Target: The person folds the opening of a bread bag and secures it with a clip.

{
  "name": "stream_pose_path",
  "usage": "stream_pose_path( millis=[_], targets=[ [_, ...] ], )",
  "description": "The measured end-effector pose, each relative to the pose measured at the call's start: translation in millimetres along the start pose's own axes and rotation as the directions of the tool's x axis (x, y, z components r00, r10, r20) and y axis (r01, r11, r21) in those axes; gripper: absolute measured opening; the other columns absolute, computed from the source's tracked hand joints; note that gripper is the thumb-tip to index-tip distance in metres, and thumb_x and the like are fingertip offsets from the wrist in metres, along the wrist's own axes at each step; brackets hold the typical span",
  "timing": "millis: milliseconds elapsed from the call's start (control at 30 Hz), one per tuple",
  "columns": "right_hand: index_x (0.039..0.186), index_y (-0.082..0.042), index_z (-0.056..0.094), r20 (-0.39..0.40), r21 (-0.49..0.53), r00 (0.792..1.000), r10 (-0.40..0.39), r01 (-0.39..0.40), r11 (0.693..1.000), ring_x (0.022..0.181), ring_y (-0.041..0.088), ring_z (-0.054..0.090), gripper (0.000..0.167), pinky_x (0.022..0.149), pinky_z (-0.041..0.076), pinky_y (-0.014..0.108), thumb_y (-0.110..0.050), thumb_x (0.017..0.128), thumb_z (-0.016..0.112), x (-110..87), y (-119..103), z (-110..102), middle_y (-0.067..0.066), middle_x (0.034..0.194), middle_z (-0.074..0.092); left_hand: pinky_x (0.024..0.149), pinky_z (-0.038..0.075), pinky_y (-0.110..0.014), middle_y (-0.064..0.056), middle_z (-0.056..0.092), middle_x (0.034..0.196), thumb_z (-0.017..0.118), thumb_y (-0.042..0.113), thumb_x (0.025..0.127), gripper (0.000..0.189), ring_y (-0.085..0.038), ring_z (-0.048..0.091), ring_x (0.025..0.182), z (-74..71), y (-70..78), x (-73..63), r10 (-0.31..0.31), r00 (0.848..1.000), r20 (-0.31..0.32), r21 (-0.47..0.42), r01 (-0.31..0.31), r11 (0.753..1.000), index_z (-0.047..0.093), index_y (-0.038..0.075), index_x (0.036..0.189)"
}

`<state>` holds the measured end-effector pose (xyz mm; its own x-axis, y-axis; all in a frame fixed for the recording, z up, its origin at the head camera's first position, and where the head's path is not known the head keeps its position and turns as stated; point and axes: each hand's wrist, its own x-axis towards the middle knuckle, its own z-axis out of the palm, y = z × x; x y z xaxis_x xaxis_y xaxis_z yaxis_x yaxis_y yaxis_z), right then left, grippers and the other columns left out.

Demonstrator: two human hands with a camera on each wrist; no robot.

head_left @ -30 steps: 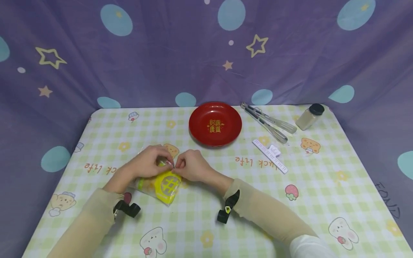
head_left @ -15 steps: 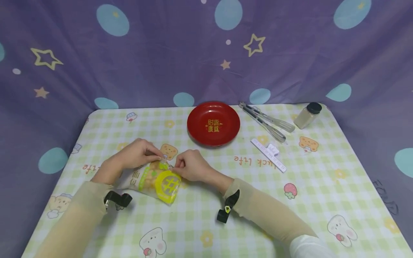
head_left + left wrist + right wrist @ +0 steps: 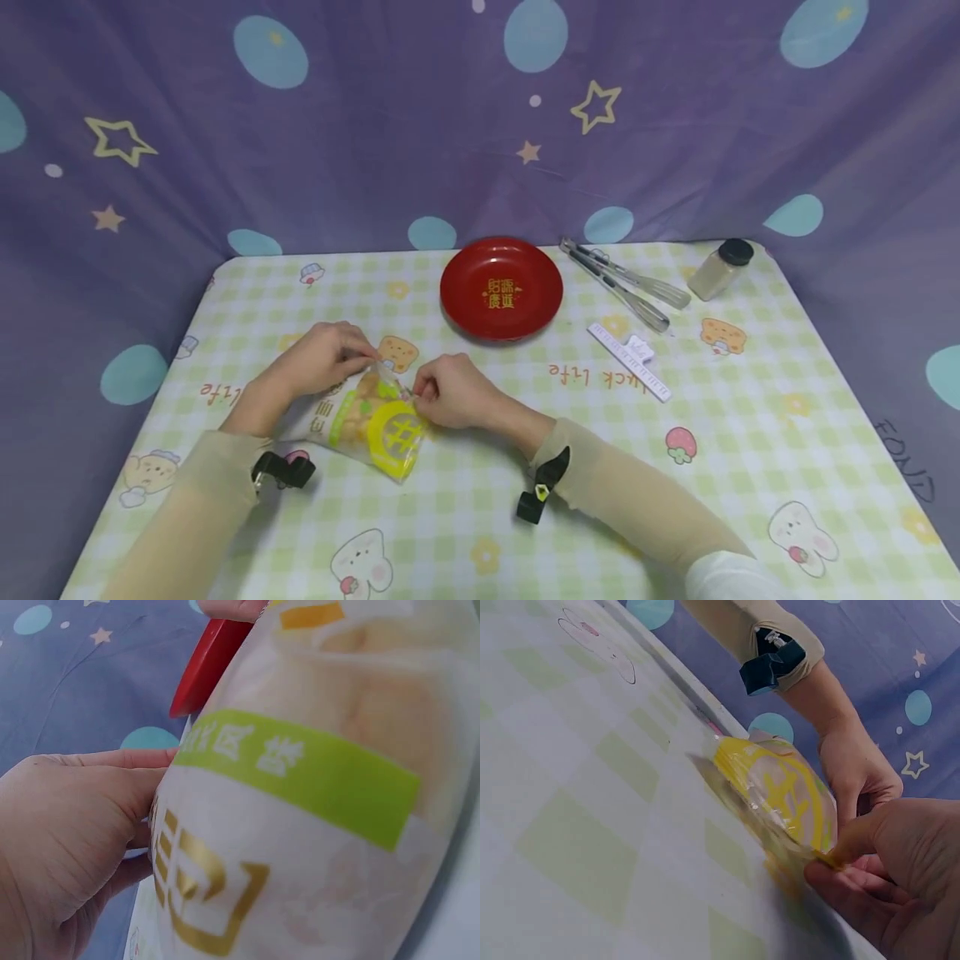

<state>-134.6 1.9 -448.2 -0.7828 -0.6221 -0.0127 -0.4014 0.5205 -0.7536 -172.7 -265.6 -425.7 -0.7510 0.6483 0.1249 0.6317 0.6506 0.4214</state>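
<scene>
A see-through plastic food bag [image 3: 371, 421] with yellow, green and white print lies left of centre in the head view, pale yellowish pieces inside. My left hand [image 3: 322, 358] pinches its far edge between thumb and fingers. At the corner by the yellow print, my right hand [image 3: 453, 392] pinches the same edge. The edge runs taut across the gap between the hands. The left wrist view shows the bag's bulging side close up, left fingertips behind it. In the right wrist view, the right thumb and fingers [image 3: 859, 836] grip the yellow corner.
Beyond the hands stands a red plate [image 3: 461, 312] with gold characters. Metal tongs [image 3: 615, 279], a white bag clip [image 3: 628, 364] and a black-lidded jar of pale contents [image 3: 716, 275] lie to the right. A purple curtain [image 3: 375, 125] hangs behind the checked tablecloth [image 3: 570, 508].
My left hand has moved left and slightly away from the right hand, uncovering more of the bag. My right hand has shifted a little right, still pinching. The bag's edge is stretched wider.
</scene>
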Motion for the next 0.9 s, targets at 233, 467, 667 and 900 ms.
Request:
stream_pose_path(
  millis=[233, 467, 667, 900],
  targets=[
    [0.098, -0.010, 0.079, 0.027, -0.003, 0.998, -0.064, 0.064, 0.998, 0.065, -0.001, 0.060, 0.014, 0.067, 0.051, 0.015, -0.021, 0.090, 0.082, -7.3, 6, -15, -0.008, 0.074, 0.069, 0.074, 0.056, -0.034, 0.003, 0.077, 0.089, 0.082, 0.004, 0.091, 0.012, -0.014, 0.067, 0.082, 2.4, 1.3, 0.0, -0.015, 1.000, -0.013, 0.043, 0.015, 0.999, 0.087, 0.012, 0.099],
    [0.103, -0.011, 0.080, -0.049, -0.031, 0.997, -0.067, 0.065, 0.997, 0.071, 0.001, 0.065, 0.018, 0.071, 0.057, 0.020, -0.024, 0.092, 0.083, -22.0, 20, -50, -0.008, 0.079, 0.074, 0.068, 0.052, -0.030, 0.004, 0.077, 0.088, 0.082, 0.004, 0.091, 0.013, -0.011, 0.063, 0.077, 3.1, 4.4, -0.2, -0.023, 1.000, -0.020, 0.032, 0.024, 0.999, 0.087, 0.012, 0.100],
    [0.100, -0.011, 0.080, -0.122, -0.077, 0.990, -0.070, 0.061, 0.995, 0.072, 0.004, 0.067, 0.013, 0.071, 0.058, 0.022, -0.020, 0.091, 0.083, -39.3, 35, -88, -0.005, 0.081, 0.075, 0.069, 0.052, -0.030, 0.003, 0.077, 0.088, 0.081, 0.005, 0.092, 0.014, -0.011, 0.063, 0.078, 2.5, 5.7, -1.4, -0.050, 0.999, -0.004, 0.044, 0.051, 0.998, 0.087, 0.012, 0.102],
    [0.098, -0.011, 0.079, -0.255, -0.176, 0.967, 0.002, -0.048, 0.983, 0.074, 0.011, 0.069, 0.009, 0.070, 0.059, 0.031, -0.019, 0.093, 0.080, -71.2, 55, -136, -0.001, 0.084, 0.076, 0.075, 0.056, -0.036, 0.003, 0.078, 0.090, 0.080, 0.006, 0.094, 0.015, -0.013, 0.067, 0.083, 3.3, 4.0, -0.4, -0.063, 0.998, 0.010, 0.056, 0.063, 0.996, 0.087, 0.014, 0.104]
  ],
)
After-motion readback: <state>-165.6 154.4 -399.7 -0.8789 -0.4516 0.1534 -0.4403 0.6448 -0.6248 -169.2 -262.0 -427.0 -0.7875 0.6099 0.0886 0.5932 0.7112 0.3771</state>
